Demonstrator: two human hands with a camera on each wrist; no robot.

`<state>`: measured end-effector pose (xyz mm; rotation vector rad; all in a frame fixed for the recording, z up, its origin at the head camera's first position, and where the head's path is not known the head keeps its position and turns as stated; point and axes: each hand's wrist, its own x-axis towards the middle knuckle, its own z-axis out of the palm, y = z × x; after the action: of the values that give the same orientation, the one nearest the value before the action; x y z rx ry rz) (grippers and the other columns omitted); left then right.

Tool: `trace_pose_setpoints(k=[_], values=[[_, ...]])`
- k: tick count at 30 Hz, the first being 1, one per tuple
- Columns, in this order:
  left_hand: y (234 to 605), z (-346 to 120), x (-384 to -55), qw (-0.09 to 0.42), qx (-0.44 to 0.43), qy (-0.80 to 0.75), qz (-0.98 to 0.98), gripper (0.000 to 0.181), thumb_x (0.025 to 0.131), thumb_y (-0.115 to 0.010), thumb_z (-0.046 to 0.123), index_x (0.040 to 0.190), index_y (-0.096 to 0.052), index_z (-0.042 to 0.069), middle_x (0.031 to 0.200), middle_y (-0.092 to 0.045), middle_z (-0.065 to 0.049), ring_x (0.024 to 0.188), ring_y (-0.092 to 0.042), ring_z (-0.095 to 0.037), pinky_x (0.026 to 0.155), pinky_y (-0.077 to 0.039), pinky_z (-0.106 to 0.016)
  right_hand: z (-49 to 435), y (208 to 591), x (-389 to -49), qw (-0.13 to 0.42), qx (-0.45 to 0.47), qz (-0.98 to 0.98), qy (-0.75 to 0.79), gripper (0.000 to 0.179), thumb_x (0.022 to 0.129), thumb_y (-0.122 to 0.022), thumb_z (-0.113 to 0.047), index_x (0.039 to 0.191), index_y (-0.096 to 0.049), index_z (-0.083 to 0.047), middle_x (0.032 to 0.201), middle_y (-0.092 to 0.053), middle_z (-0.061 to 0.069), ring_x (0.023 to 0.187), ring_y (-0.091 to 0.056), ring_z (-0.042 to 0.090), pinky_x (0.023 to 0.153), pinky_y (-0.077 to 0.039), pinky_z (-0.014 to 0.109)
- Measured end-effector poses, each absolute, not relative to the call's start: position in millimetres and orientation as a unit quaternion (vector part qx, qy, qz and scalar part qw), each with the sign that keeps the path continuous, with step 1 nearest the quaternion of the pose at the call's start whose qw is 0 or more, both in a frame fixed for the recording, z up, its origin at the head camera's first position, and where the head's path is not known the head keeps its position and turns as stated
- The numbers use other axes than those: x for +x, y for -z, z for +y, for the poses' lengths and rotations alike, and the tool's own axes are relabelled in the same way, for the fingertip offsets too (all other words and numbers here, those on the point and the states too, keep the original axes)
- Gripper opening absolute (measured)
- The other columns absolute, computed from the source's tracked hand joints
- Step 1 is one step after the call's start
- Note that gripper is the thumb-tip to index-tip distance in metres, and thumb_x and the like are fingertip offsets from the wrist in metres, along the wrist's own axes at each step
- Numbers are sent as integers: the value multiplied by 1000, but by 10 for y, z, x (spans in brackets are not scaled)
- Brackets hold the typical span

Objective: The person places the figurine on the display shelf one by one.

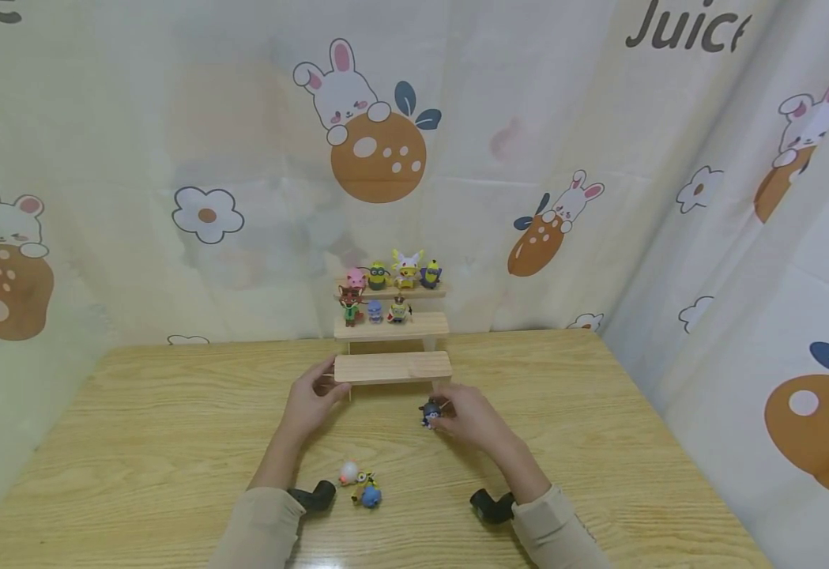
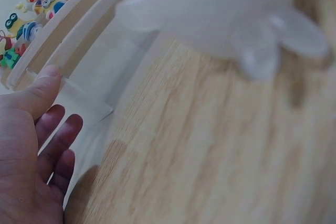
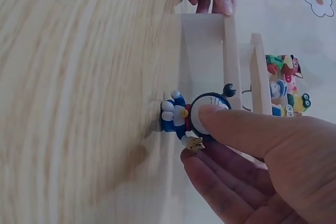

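Note:
My right hand [image 1: 472, 415] pinches a small blue-and-white cartoon cat figurine [image 3: 181, 111] between thumb and fingers. The figurine has a red collar and a dark cap, and is held close over the table just in front of the stand's right end. A three-step wooden display stand [image 1: 393, 368] is at the back of the table. At the left end of its lowest step, my left hand [image 1: 310, 399] grips the board, with its thumb [image 2: 46, 80] at the board's edge and the other fingers loosely curved beside the side panel.
Several figurines stand on the upper steps, among them a fox [image 1: 350, 307] and a pink one [image 1: 356, 278]. Nearer me lie a white round figurine [image 1: 348, 472], a yellow one [image 1: 367, 479] and a blue one [image 1: 371, 496]. A printed curtain [image 1: 265, 142] hangs behind the table [image 1: 194, 442].

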<state>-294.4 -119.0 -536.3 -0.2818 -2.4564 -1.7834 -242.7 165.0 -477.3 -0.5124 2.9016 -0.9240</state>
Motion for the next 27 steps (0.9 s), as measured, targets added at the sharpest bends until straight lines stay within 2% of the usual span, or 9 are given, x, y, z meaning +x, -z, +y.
trace_pose_setpoints(k=[7, 19, 27], values=[[5368, -1190, -2950, 51, -92, 584, -805, 68, 83, -74, 27, 141, -45, 6, 125, -58, -14, 108, -59, -28, 92, -49, -41, 1648, 4809, -2441, 26, -159, 940, 302, 32, 79, -76, -9, 108, -65, 0, 96, -68, 9, 83, -67, 17, 70, -55, 25], [5375, -1187, -2951, 57, -93, 582, -806, 67, 83, -73, 26, 141, -45, 6, 125, -59, -14, 108, -59, -29, 93, -49, -42, 1629, 4797, -2435, 23, -146, 933, 329, 34, 79, -76, -9, 110, -64, 1, 99, -68, 10, 88, -67, 21, 75, -56, 30], [5382, -1179, -2953, 59, -93, 580, -807, 68, 82, -74, 27, 140, -46, 6, 124, -59, -14, 107, -59, -28, 92, -49, -41, 1618, 4808, -2433, 24, -147, 935, 322, 35, 80, -76, -9, 111, -64, 1, 98, -68, 8, 86, -67, 18, 74, -56, 29]])
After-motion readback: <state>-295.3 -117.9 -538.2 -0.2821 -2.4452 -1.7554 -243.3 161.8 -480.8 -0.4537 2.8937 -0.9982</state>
